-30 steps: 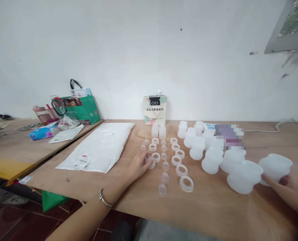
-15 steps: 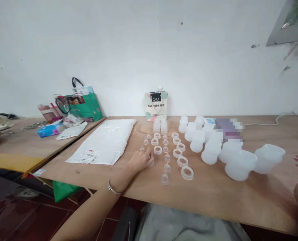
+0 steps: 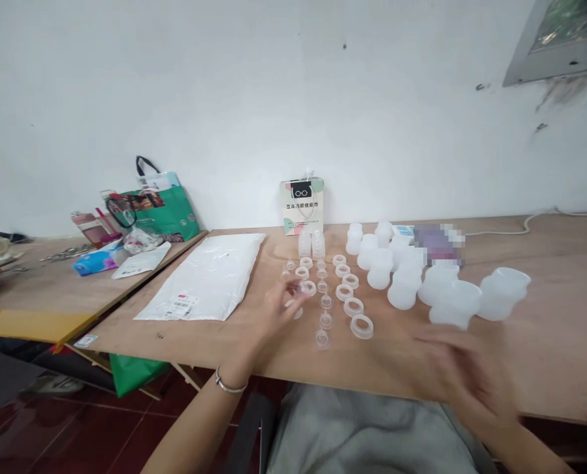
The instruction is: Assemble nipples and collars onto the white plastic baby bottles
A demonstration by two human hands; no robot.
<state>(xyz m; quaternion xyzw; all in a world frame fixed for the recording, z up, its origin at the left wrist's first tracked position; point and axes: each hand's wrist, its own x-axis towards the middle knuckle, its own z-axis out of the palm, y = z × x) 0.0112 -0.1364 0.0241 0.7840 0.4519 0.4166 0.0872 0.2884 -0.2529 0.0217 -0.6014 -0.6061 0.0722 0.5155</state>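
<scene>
My left hand is over the table at the left column of clear bottle nipples, thumb and fingers bent together in a pinch. Whatever lies between its fingertips is too small and blurred to name. A round translucent piece shows partly under this hand. Smeared by motion, my right hand is above the front of the table, short of the frosted white bottles. Between the hands run a middle column of clear nipples and a column of translucent collar rings. More rings lie beside my left fingertips.
Two small clear bottles stand before a paper bag at the wall. A white plastic mailer lies at left. On the adjoining table are a green bag and a blue tissue pack. A white cable runs along the wall.
My right hand has swept in from the far right edge toward the front middle. My left hand has lifted slightly from the nipple column. The whole view has shifted a little.
</scene>
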